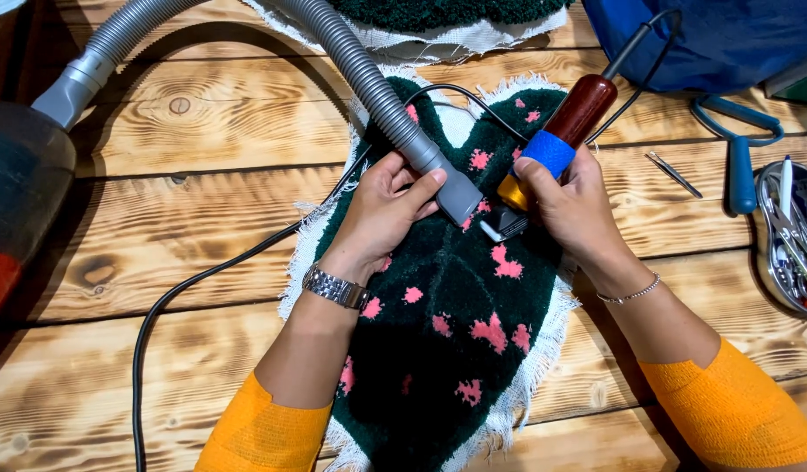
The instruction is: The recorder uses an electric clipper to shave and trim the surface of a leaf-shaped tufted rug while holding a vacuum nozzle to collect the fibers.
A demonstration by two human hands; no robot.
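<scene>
A dark green tufted rug [456, 288] with pink spots and a white fringed backing lies on the wooden table. My left hand [381, 210] holds the grey vacuum hose nozzle [447, 183] down on the rug's pile. My right hand [574, 205] grips an electric trimmer [552, 153] with a red-brown handle, a blue tape band and a yellow head, its blade touching the rug beside the nozzle. A watch sits on my left wrist and a thin bracelet on my right. Both forearms are wrapped in orange bandage.
The grey ribbed hose [351, 61] arcs back to a vacuum body [19, 183] at the left edge. A black cord [202, 280] trails over the boards. Another tufted piece [438, 17] lies at the top, blue fabric [718, 39] top right, and a metal tray of tools [792, 236] with tweezers [672, 173] to its left.
</scene>
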